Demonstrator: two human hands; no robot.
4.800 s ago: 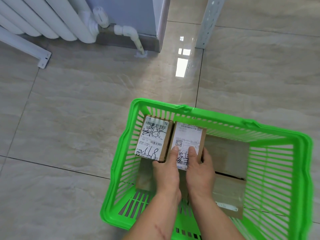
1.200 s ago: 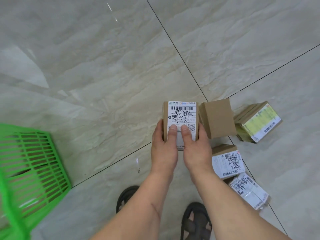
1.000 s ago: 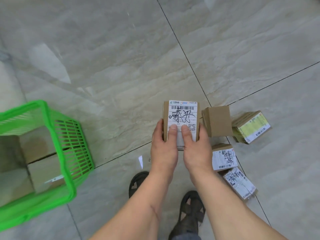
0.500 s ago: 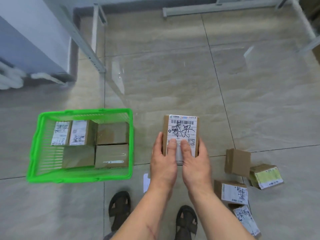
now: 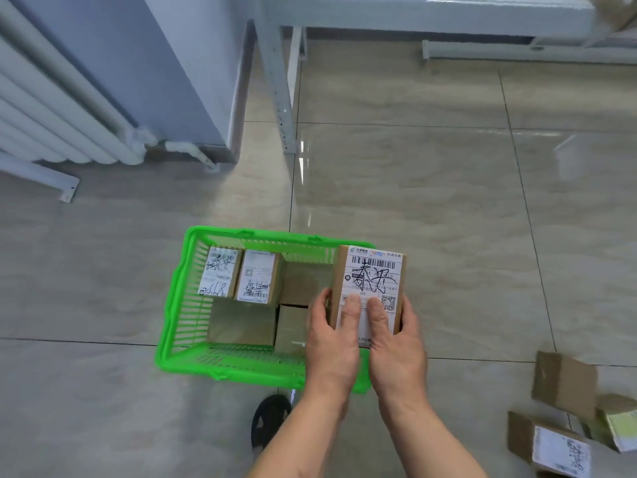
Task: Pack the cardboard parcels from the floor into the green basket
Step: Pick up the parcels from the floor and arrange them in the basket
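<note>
I am gripping the parcel (image 5: 370, 288) between both hands (image 5: 332, 343) (image 5: 396, 343), thumbs on top, at the basket's (image 5: 179, 305) right edge, frame centre.

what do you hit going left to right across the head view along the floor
radiator → green basket → parcel held in both hands → plain brown parcel → parcel with a green label

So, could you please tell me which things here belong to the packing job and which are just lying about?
Job: held parcel, both hands, green basket, floor parcels.
Lying about: radiator, metal shelf frame.
</note>
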